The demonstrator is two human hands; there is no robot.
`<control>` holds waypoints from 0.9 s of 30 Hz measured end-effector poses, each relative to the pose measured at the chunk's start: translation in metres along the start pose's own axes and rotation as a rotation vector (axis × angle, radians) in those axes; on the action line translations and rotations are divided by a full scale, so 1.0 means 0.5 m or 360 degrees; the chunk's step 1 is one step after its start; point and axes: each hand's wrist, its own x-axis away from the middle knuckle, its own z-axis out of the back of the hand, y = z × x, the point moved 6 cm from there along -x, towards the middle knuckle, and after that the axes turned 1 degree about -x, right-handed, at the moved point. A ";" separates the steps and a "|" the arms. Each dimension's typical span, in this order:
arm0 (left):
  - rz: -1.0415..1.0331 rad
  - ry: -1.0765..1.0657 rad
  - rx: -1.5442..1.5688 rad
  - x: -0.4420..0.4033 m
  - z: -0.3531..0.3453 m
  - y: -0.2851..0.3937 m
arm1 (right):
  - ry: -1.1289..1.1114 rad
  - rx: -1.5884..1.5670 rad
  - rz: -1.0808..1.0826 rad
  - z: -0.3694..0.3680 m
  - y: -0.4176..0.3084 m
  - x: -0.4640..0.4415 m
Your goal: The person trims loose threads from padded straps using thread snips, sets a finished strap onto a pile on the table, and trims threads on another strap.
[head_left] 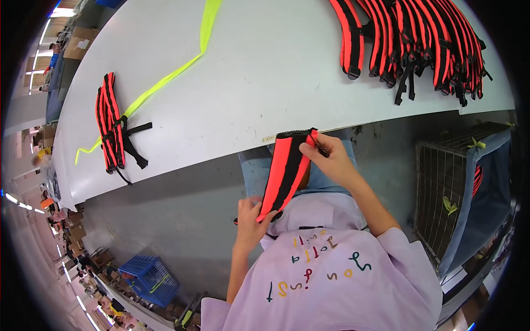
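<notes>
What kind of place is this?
Probably a workshop or factory: the striped strap being held looks like the heap of straps on the big table, and cardboard boxes and ceiling lights show beyond.

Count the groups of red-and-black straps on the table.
2: a small bundle at the left and a large heap at the upper right. More may lie out of view.

Striped strap (285,174) in both hands.

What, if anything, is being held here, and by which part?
A red-orange and black striped fabric band: the right hand grips its far end at the right corner, and the left hand its near end.
</notes>
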 end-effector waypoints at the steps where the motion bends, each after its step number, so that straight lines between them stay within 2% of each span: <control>1: -0.0002 0.0048 -0.0092 -0.006 0.013 0.015 | -0.0013 -0.0046 -0.0007 -0.006 0.000 -0.002; 4: 0.0148 0.0153 0.0406 -0.054 0.069 0.061 | -0.0050 0.0005 0.0055 -0.017 0.008 -0.011; 7: 0.0147 0.0162 0.1004 -0.105 0.073 0.050 | -0.0300 0.0041 -0.0068 -0.034 0.001 -0.010; 8: 0.0100 0.0108 0.0983 -0.123 0.078 0.077 | -0.0337 0.0065 -0.0136 -0.041 0.005 -0.009; 11: 0.0443 0.0043 0.1067 -0.149 0.071 0.125 | -0.0423 -0.0069 0.0063 -0.055 -0.020 -0.003; 14: 0.0614 0.0279 0.1502 -0.151 0.038 0.109 | -0.0244 0.0115 0.0055 -0.048 -0.014 -0.003; 18: 0.1043 0.0313 0.1827 -0.137 0.013 0.065 | 0.0363 0.0631 0.0471 -0.014 -0.041 0.031; 20: 0.1186 0.0330 0.1929 -0.131 0.010 0.063 | 0.0234 0.0789 0.0430 -0.008 -0.048 0.048; 21: 0.1167 0.0342 0.1925 -0.131 0.009 0.064 | 0.0177 0.0869 0.0406 -0.003 -0.048 0.056; 22: 0.1150 0.0356 0.1922 -0.128 0.008 0.065 | 0.0159 0.0978 0.0616 -0.006 -0.049 0.066; 27: 0.1066 0.0379 0.1946 -0.125 0.010 0.069 | 0.0063 0.1094 0.0838 -0.024 -0.045 0.098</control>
